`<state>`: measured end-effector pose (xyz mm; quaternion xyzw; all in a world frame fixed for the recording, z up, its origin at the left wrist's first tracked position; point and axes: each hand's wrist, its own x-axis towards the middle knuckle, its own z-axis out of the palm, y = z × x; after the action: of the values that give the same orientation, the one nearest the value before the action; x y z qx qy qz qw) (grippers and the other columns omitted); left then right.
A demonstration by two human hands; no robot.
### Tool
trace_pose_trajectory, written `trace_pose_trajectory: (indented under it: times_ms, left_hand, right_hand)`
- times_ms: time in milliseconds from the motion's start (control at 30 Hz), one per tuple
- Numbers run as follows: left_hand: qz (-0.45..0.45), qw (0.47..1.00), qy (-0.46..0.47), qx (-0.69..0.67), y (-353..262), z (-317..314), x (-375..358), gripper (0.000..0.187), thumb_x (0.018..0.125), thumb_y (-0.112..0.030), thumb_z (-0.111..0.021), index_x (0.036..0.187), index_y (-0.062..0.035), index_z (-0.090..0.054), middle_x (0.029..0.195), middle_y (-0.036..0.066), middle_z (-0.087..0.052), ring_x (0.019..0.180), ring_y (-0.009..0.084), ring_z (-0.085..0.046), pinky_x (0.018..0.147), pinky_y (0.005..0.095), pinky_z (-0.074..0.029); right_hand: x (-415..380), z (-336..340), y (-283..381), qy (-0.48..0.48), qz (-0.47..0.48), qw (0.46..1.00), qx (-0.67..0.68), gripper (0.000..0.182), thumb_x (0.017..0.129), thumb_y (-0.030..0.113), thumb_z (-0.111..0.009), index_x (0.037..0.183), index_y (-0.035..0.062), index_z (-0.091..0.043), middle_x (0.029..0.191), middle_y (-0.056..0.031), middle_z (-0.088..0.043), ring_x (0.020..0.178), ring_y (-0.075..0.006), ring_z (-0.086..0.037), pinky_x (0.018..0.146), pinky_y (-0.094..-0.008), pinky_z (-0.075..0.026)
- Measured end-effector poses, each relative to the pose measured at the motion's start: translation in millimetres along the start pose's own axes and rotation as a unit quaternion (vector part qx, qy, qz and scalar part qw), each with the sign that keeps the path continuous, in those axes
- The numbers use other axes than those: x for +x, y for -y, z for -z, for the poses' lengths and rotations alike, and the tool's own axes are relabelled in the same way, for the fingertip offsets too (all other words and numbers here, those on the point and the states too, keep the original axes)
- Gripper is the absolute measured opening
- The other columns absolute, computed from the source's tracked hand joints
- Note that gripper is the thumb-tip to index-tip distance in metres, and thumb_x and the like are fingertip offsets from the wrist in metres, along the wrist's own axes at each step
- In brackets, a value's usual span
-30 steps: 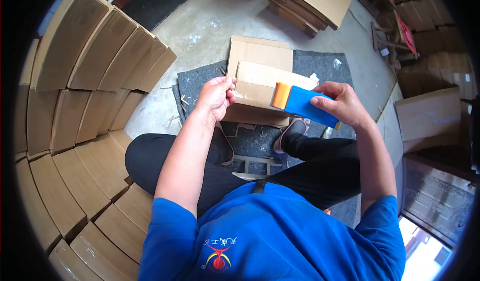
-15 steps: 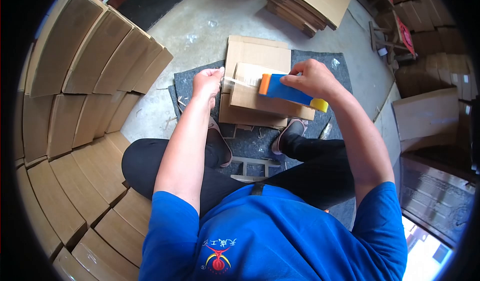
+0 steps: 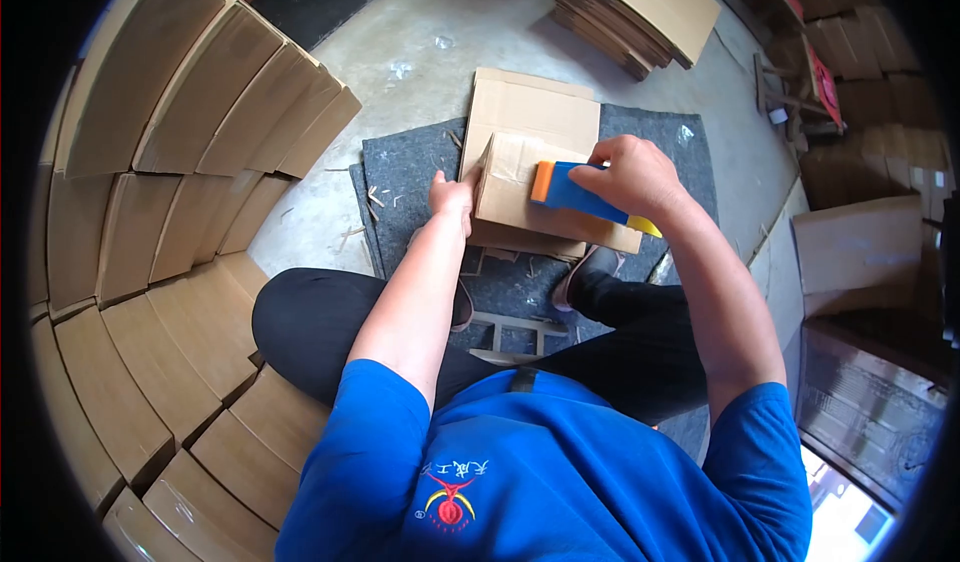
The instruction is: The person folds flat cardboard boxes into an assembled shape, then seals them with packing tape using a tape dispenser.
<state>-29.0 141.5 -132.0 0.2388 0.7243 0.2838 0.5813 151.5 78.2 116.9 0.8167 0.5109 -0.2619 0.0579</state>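
A blue tape dispenser (image 3: 588, 194) with an orange front end and a yellow part at its rear is gripped by my right hand (image 3: 635, 174), over the right part of a small cardboard box (image 3: 508, 194). My left hand (image 3: 453, 200) is at the left side of this box, thumb raised and apart; its fingers point toward the side and are partly hidden. Clear tape lies on the upper left of the box top. Behind and under the box are flat cardboard pieces (image 3: 535, 104) on a dark grey mat (image 3: 405, 172).
Stacked cardboard boxes (image 3: 150, 337) line the left side. A pile of flat cardboard (image 3: 660, 7) sits on the floor at the back. More cardboard (image 3: 858, 247) leans at the right. A small frame (image 3: 505, 334) lies between my feet.
My left hand has let go of the tape strip and moved right to the box's side. The dispenser and my right hand have shifted slightly right and down. The whole view has shifted a little.
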Motion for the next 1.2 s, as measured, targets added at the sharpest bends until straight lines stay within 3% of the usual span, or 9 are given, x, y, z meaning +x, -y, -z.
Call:
trace_pose_trajectory:
  times_ms: [67,167,233,267,400,500,600,900,1200]
  left_hand:
    - [0.063,0.995,-0.022,0.068,33,8,41,0.07,0.083,-0.021,-0.081,0.139,0.0035,-0.046,0.132,0.018,-0.059,0.109,0.0231,-0.061,0.092,0.036,-0.05]
    - [-0.13,0.99,-0.06,0.017,7,22,-2,0.028,0.094,-0.016,-0.066,0.115,0.0019,-0.063,0.107,0.012,-0.069,0.095,0.021,-0.066,0.086,0.0329,-0.052]
    - [-0.277,0.953,-0.027,0.123,-17,24,-28,0.022,0.097,-0.016,-0.059,0.108,0.0018,-0.067,0.102,0.012,-0.071,0.097,0.0186,-0.066,0.088,0.0311,-0.051]
    - [-0.364,0.927,-0.008,0.09,-14,17,-31,0.023,0.096,-0.021,-0.057,0.102,-0.0033,-0.07,0.103,0.019,-0.07,0.099,0.0323,-0.066,0.089,0.0387,-0.051]
    - [-0.247,0.915,0.172,0.268,-31,8,-66,0.071,0.097,-0.043,-0.053,0.147,0.0039,-0.035,0.137,0.032,-0.051,0.131,0.041,-0.049,0.109,0.043,-0.039]
    - [-0.146,0.92,0.261,0.252,-46,6,-43,0.073,0.1,-0.054,-0.044,0.146,0.0021,-0.038,0.14,0.028,-0.051,0.133,0.0397,-0.047,0.11,0.0432,-0.038]
    - [-0.215,0.887,0.111,0.393,-55,-4,-56,0.071,0.101,-0.057,-0.037,0.143,-0.0003,-0.045,0.139,0.028,-0.052,0.131,0.0417,-0.049,0.109,0.0452,-0.039]
    - [-0.225,0.914,0.196,0.275,-42,-1,-49,0.068,0.103,-0.056,-0.033,0.142,-0.0033,-0.049,0.136,0.024,-0.056,0.133,0.0367,-0.049,0.111,0.04,-0.037]
    - [-0.18,0.921,0.196,0.285,-47,2,-46,0.067,0.104,-0.055,-0.032,0.138,-0.0022,-0.054,0.134,0.019,-0.059,0.126,0.0292,-0.054,0.105,0.0367,-0.04]
  right_hand:
    - [0,-2,-4,0.001,0.0,1.0,0.007,0.039,0.077,0.042,-0.069,0.097,0.0097,-0.077,0.092,-0.0132,-0.074,0.09,-0.0277,-0.072,0.085,-0.0384,-0.056]
    - [-3,-7,-8,-0.013,0.003,1.0,0.005,0.039,0.077,0.042,-0.07,0.096,0.0096,-0.077,0.09,-0.013,-0.074,0.09,-0.0277,-0.072,0.084,-0.0384,-0.056]
    - [-2,-5,-7,-0.005,0.002,1.0,0.013,0.043,0.079,0.042,-0.07,0.101,0.0061,-0.077,0.093,-0.0153,-0.074,0.089,-0.027,-0.072,0.084,-0.0372,-0.057]
    - [-2,-4,-6,-0.007,0.002,1.0,0.016,0.043,0.079,0.042,-0.07,0.101,0.0061,-0.077,0.093,-0.0153,-0.074,0.089,-0.027,-0.072,0.084,-0.0372,-0.057]
    - [3,-2,-7,-0.009,0.016,1.0,0.012,0.04,0.077,0.043,-0.071,0.098,0.0087,-0.077,0.093,-0.0144,-0.074,0.09,-0.0276,-0.072,0.083,-0.0379,-0.056]
    - [3,-4,-9,-0.006,0.011,1.0,0.017,0.039,0.075,0.043,-0.071,0.096,0.0106,-0.077,0.094,-0.0126,-0.074,0.092,-0.0277,-0.071,0.084,-0.0383,-0.056]
    - [5,0,-7,0.001,0.007,1.0,0.008,0.041,0.075,0.044,-0.07,0.099,0.0112,-0.077,0.097,-0.0116,-0.074,0.093,-0.0273,-0.071,0.085,-0.0374,-0.056]
    - [-12,19,-78,0.056,0.094,0.988,0.111,0.053,0.084,0.05,-0.069,0.109,0.0042,-0.073,0.099,-0.0175,-0.073,0.093,-0.0268,-0.071,0.087,-0.0393,-0.057]
    - [-51,9,-205,0.042,0.05,0.977,0.203,0.048,0.085,0.045,-0.072,0.109,0.004,-0.073,0.092,-0.0141,-0.072,0.084,-0.0216,-0.07,0.078,-0.0357,-0.057]
